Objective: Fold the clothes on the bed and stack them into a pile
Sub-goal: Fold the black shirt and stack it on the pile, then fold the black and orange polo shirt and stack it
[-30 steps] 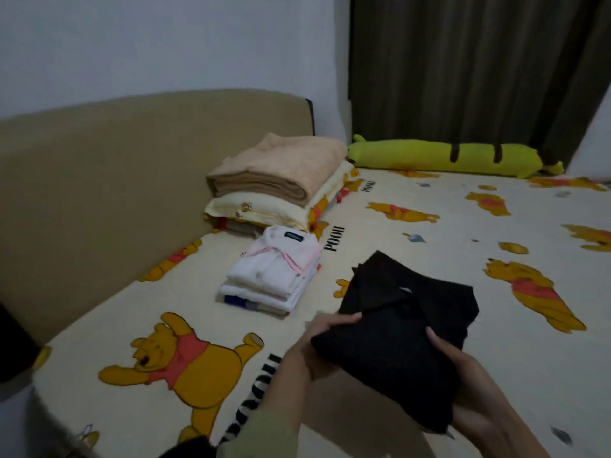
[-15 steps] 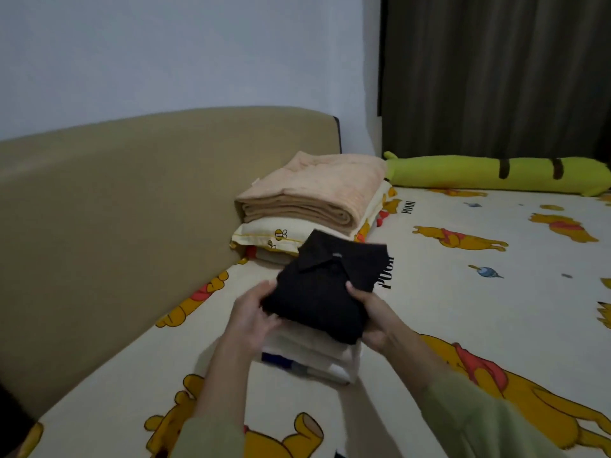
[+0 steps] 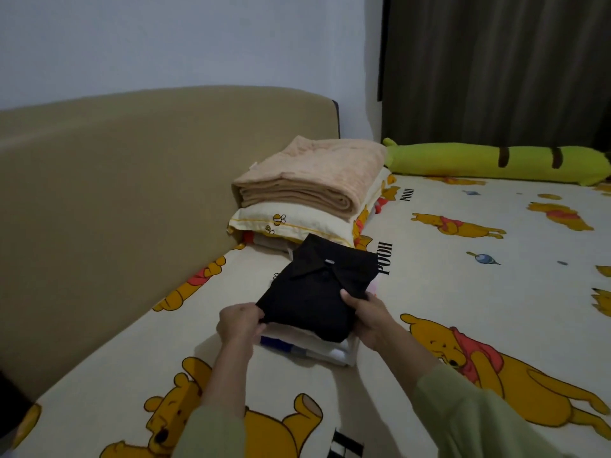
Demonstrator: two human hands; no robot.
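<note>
Dim light fills a bedroom whose bed sheet [image 3: 463,285] is cream with a yellow cartoon bear print and runs off the frame at right and bottom. From the head view, a tan headboard [image 3: 132,180] lines the left side, and a dark curtain [image 3: 496,67] hangs at the far right, its lower edge hidden behind a long green bolster [image 3: 489,160] whose right end is cut off. A folded peach blanket [image 3: 307,180] lies on a pillow [image 3: 291,226] against the headboard.

Just in front of the pillow, a folded black shirt [image 3: 317,292] with a collar lies on top of a pile of folded clothes [image 3: 314,348]; the shirt covers most of the pile, so only pale layers and a blue edge show at the near side. The left hand [image 3: 239,325] pinches the shirt's near-left corner with curled fingers. The right hand [image 3: 367,315] holds the shirt's right edge, thumb on top; its fingers are hidden underneath. Pale green sleeves [image 3: 463,414] are cut off at the bottom edge.
</note>
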